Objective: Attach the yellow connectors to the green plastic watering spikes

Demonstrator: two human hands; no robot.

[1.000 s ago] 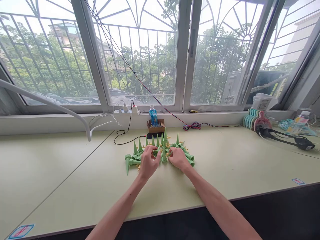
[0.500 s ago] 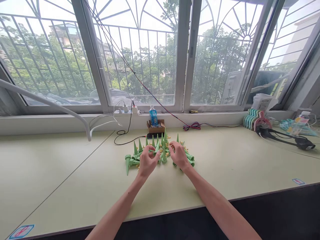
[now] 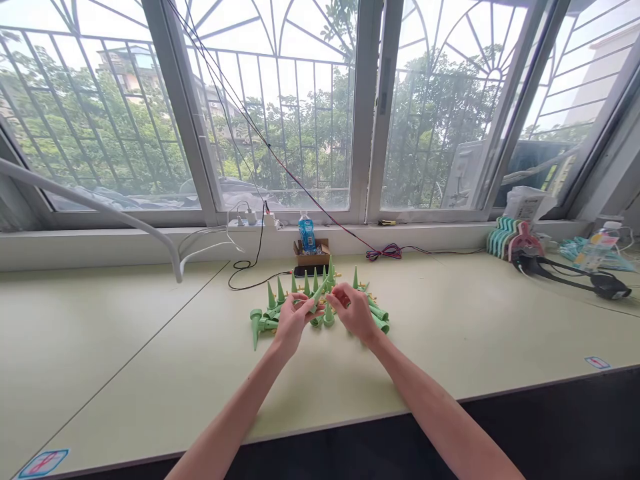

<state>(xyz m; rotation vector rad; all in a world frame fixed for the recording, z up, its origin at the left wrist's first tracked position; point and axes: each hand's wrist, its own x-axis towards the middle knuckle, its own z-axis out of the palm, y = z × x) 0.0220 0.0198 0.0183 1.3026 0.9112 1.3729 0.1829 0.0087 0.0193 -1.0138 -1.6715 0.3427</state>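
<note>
My left hand (image 3: 293, 321) is closed on a green plastic cone-shaped spike (image 3: 320, 293), whose tip points up and to the right. Just right of that tip, my right hand (image 3: 354, 312) has its thumb and fingers pinched together; whatever they hold is too small to make out. Around both hands are several more green spikes, some standing in a row (image 3: 293, 283), others lying on their sides (image 3: 379, 313). One upright spike (image 3: 328, 315) stands between the hands. Small yellow pieces (image 3: 369, 296) show among the spikes, partly hidden by my hands.
Behind the spikes lie a dark phone (image 3: 309, 271) on a cable and a small cardboard box (image 3: 313, 259) with a blue bottle (image 3: 307, 233). A bundled cable (image 3: 384, 253), pastel hangers (image 3: 515, 239) and a black headset (image 3: 570, 272) are to the right. A white bent tube (image 3: 150, 230) reaches in from the left.
My left hand has turned and tilted its spike further to the right, toward my right hand. My right hand's fingers have drawn together in a pinch and moved slightly left.
</note>
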